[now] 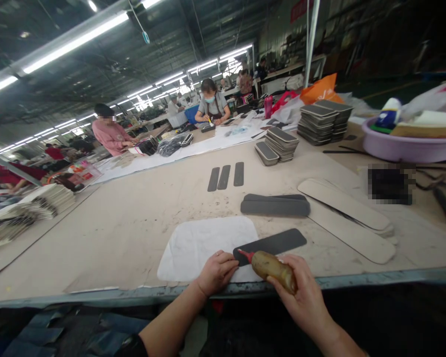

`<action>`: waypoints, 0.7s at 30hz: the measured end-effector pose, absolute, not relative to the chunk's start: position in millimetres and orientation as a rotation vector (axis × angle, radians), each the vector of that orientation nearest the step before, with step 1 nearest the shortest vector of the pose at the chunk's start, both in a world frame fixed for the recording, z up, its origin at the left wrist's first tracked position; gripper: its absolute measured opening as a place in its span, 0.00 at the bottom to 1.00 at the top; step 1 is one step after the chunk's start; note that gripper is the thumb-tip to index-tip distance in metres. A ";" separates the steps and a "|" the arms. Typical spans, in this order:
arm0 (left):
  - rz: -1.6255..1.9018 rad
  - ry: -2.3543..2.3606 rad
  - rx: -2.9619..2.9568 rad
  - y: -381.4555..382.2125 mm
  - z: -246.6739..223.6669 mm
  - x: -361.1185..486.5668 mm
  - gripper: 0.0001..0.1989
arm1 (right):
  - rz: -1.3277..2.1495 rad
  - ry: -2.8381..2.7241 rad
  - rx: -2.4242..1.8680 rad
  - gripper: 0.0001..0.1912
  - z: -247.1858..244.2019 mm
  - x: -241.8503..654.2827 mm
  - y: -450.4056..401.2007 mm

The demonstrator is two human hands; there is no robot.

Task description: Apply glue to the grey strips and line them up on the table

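Observation:
My right hand (pixel 304 283) is wrapped around a brownish glue bottle (pixel 270 267), which is tilted with its red nozzle pointing left. The nozzle tip is at the left end of a dark grey rounded strip (pixel 278 243). At that same end, the curled fingers of my left hand (pixel 218 272) pinch the strip's edge. The strip lies partly over a white sheet (pixel 204 240) near the table's front edge. Just beyond it are overlapping dark strips (pixel 275 205), beside long pale rounded pieces (pixel 351 223).
Three small dark strips (pixel 224 177) lie farther back. Stacked dark-topped pieces (pixel 278 141) and taller stacks (pixel 323 119) stand behind them. On the right is a purple basin (pixel 409 144) with items inside. A pile of pale pieces (pixel 40 206) sits at left. Co-workers (pixel 212 104) are across the table.

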State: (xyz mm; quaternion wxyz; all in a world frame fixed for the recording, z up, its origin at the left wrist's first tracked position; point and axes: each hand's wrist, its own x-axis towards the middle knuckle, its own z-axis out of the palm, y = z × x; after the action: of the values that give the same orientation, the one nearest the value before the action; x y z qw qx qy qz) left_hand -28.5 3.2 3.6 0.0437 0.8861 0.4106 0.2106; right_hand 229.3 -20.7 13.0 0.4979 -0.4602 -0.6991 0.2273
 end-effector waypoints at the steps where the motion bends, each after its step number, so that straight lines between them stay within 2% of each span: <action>1: 0.635 1.257 2.711 3.1 2.7 -28.8 0.12 | 0.541 -1.711 -1.106 0.19 13.1 227.8 -20.4; 11: 0.668 1.246 2.699 3.8 -0.7 -29.4 0.11 | 0.475 -1.854 -1.088 0.19 13.8 224.5 -22.0; 21: 0.728 1.253 2.714 4.5 -5.8 -32.5 0.10 | 0.328 -1.711 -1.269 0.19 20.0 260.4 -19.0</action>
State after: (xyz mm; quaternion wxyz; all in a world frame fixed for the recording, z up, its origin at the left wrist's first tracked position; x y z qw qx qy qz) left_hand -32.5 4.5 -5.8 0.0323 0.8817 0.4071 0.2364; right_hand 260.4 -19.0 20.0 0.4734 -0.5185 -0.6993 0.1342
